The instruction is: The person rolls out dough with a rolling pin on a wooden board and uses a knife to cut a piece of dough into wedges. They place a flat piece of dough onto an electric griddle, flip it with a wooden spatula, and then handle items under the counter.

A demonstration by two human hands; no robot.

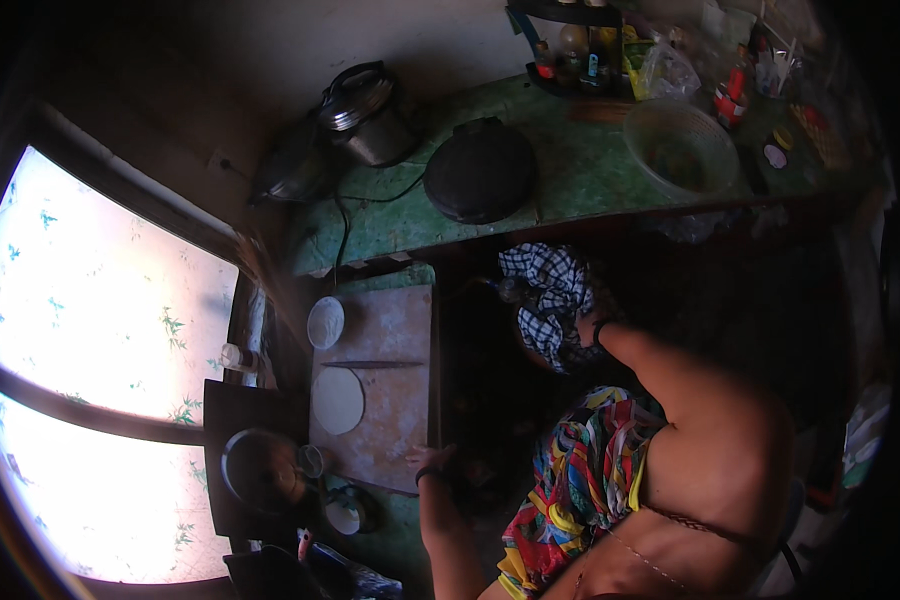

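My left hand (430, 458) lies at the edge of a floured wooden board (395, 410), its fingers stretched onto the wood with nothing in them. On the board are a flat white round of dough (338, 401), a thin dark rolling pin (372, 364) and a white bowl (325, 322). Off to the right, my right hand (590, 326) grips the edge of a black-and-white checked cloth (547, 278). The cloth lies bunched over something with a brownish rim, mostly hidden. Some of the right fingers are covered by the cloth's folds and shadow.
A green counter (390, 225) along the back holds a closed black round electric griddle (480, 170), a metal pressure cooker (370, 120), a colander (682, 150) and a red bottle (731, 100). A pot lid (260, 468) and a small cup (344, 512) stand left, near the bright window (100, 290).
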